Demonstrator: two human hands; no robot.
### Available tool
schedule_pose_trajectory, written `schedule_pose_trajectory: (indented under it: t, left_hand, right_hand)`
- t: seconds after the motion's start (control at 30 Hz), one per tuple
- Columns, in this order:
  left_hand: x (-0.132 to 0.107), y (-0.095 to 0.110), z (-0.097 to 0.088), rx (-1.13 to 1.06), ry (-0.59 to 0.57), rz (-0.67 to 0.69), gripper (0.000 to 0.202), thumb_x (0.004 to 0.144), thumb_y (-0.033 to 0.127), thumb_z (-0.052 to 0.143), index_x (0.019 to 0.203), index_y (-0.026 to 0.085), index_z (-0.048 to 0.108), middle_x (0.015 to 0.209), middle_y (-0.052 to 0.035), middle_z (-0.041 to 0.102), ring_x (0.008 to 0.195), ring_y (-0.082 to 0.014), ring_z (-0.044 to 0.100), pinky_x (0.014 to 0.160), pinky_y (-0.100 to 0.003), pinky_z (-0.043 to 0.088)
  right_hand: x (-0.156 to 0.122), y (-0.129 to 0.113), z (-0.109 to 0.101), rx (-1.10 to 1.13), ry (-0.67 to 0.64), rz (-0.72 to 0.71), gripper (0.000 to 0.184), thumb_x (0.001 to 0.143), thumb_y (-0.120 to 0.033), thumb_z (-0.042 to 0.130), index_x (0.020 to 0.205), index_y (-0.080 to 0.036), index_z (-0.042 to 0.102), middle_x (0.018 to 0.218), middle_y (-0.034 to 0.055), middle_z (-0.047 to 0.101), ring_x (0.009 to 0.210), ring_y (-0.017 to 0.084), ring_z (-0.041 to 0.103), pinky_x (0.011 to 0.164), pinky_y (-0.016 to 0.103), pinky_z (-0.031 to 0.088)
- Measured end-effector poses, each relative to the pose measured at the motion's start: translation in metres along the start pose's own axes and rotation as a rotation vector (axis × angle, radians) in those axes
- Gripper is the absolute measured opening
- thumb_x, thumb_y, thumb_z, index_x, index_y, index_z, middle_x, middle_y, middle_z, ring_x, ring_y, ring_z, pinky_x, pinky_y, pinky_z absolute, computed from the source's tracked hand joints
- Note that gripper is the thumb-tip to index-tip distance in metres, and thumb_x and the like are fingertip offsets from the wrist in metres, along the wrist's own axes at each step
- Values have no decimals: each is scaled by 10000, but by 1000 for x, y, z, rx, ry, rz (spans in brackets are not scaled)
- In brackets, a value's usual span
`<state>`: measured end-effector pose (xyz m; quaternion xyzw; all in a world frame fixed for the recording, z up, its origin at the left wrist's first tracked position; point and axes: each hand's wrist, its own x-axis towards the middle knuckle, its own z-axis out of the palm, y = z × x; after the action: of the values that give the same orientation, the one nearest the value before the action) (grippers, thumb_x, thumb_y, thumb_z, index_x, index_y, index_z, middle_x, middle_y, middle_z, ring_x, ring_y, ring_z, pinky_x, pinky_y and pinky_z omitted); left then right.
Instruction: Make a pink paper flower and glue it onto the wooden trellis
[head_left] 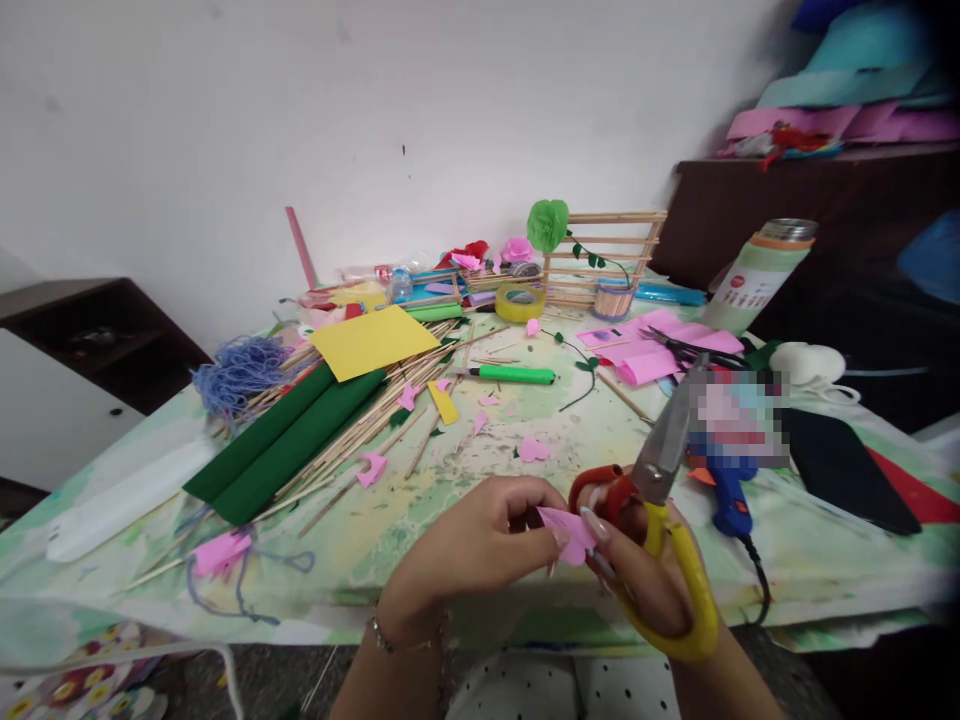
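Note:
Between the fingertips of both hands is a small piece of pink paper (568, 535), with a lobed edge at the bottom. My left hand (487, 530) pinches it from the left, the fingers curled. My right hand (637, 555) pinches the other side with thumb and finger. Hanging on that same hand is a pair of scissors (660, 470) with one red and one yellow handle loop. The blades point up and away, pressed together. A cut pink petal shape (534, 449) lies on the table just beyond my hands.
Thin sticks (360, 440), dark green paper (292, 440) and a yellow sheet (375, 342) cover the left side. A green cutter (516, 374) lies mid-table. To the right are a blue glue gun (731, 500), a dark phone (847, 470) and a bottle (761, 280). A stick fence (607, 255) stands behind.

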<state>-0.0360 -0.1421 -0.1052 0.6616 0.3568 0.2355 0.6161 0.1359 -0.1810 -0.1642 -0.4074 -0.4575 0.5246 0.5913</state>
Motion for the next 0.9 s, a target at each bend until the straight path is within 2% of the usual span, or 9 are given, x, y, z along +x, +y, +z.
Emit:
schedule_pose_trajectory:
  t: [0.13,0.33,0.43,0.57,0.67,0.8,0.9]
  left_hand:
    - [4,-4,0,-137,5,13,151,796,319,642,798,169,655,666,-27,633,596,-115,550,564,-223,402]
    - [16,-7,13,-356,164,53,287,723,420,745,798,160,652,690,-35,654,614,-124,583,540,-221,412]
    - [20,-9,22,-428,207,90,331,678,433,787,790,153,652,702,-35,660,631,-127,585,593,-239,454]
    - [21,-10,25,-350,393,156,256,714,382,772,762,146,684,673,-22,652,636,-119,572,635,-242,472]
    - [18,-5,21,-374,563,216,229,699,364,787,751,159,697,630,-3,645,593,-108,558,602,-229,473]
    - [16,5,15,-471,755,343,201,676,347,811,743,176,730,660,-4,678,610,-101,571,610,-216,487]
    - [16,10,15,-520,829,390,178,668,340,822,750,196,756,685,7,684,651,-91,571,627,-196,485]
  right_hand:
    - [-2,3,0,-50,78,-51,275,804,-341,718,923,-236,494,794,-8,579,499,86,495,397,210,390]
    - [-2,0,17,-150,282,-247,208,833,-298,676,925,-237,499,779,8,542,536,112,481,442,244,378]
    - [-2,-2,24,-147,349,-290,209,832,-296,676,928,-239,499,804,20,519,554,122,470,466,266,389]
    - [-3,4,20,-132,375,-280,225,823,-301,690,929,-234,504,813,27,531,566,126,490,485,274,423]
    - [-3,14,17,-37,315,-219,238,836,-367,663,938,-239,491,754,-2,493,535,118,463,428,240,402]
    - [-3,26,24,166,51,-134,331,860,-547,520,961,-234,477,730,-7,444,520,124,419,398,241,395]
    - [-8,29,32,145,-68,-32,417,848,-602,502,1062,-245,472,774,14,487,566,145,455,443,254,418]
